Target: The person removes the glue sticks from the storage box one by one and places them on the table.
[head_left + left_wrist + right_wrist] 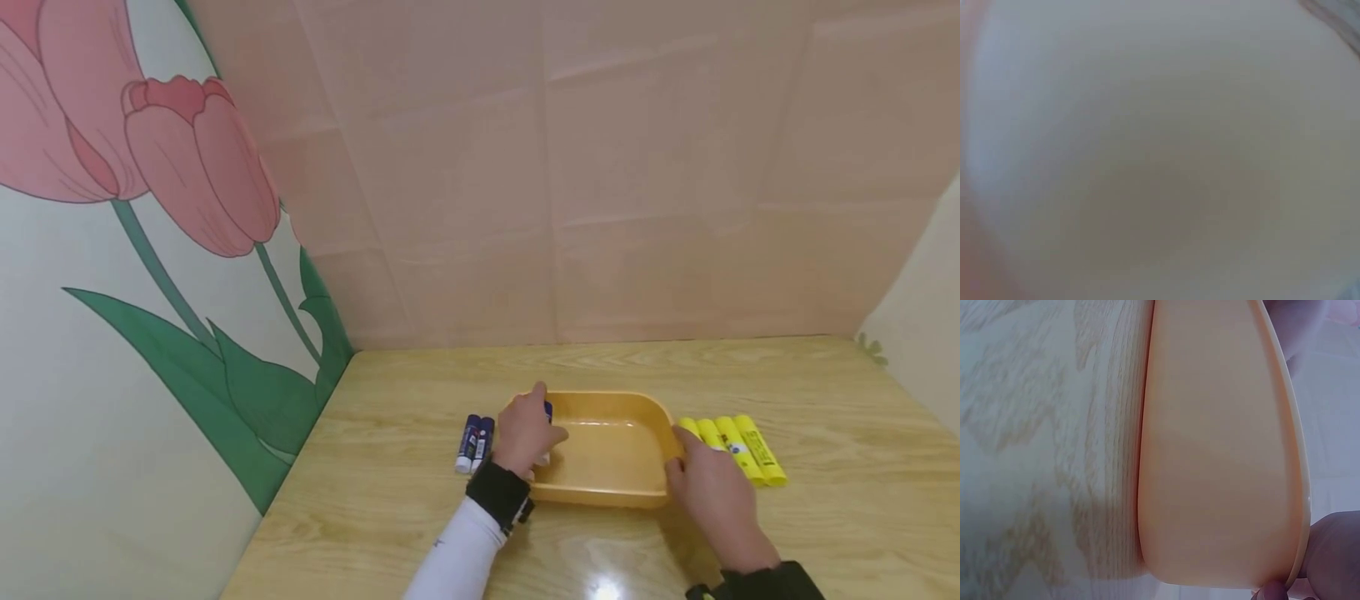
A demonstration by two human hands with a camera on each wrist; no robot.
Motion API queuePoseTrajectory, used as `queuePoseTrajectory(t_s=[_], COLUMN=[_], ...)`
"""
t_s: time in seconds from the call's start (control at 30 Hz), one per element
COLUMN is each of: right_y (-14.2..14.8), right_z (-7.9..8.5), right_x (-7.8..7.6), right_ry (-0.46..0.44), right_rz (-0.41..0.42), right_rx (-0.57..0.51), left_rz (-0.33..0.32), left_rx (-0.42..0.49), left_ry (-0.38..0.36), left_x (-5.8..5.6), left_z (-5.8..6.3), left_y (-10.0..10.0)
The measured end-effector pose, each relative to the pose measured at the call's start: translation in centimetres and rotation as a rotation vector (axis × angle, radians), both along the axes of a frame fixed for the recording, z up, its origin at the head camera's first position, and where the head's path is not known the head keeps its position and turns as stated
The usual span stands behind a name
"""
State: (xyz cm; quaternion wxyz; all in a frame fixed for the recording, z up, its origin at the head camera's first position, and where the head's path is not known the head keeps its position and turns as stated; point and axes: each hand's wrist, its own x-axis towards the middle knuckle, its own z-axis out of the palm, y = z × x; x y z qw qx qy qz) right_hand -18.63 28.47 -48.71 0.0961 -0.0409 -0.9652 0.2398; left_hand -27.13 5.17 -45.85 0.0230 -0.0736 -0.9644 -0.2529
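Note:
A shallow orange-yellow plastic tray (607,497) stands on the wooden table. My right hand (712,492) grips its right rim; in the right wrist view, fingers (1338,550) pinch the tray's corner (1229,487). My left hand (523,433) is over the tray's left end, thumb and index finger spread apart; its other fingers are mostly hidden. Partly behind it, a stick with a dark blue end (548,412) and a white end shows at the tray's left side. Two blue-and-white glue sticks (474,443) lie just left of that hand. The left wrist view is a pale blur.
Several yellow sticks (738,450) lie side by side right of the tray, close to my right hand. A pink sheet (600,208) hangs behind the wooden table (375,517). On the left, a tulip-painted wall (150,350) borders the table.

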Motion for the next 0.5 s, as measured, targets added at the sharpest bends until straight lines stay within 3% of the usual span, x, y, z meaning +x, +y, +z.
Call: queuePoseTrajectory(t_s=[0.27, 0.5], right_y=[0.0, 0.0], right_z=[0.0, 0.1], right_x=[0.1, 0.0], right_ry=[0.038, -0.019], right_rz=[0.004, 0.0], right_rx=[0.007, 0.003], left_rz=[0.038, 0.061], left_rx=[0.108, 0.173], left_ry=[-0.059, -0.077], left_x=[0.6, 1.2], left_z=[1.8, 3.0], left_y=[-1.4, -2.4])
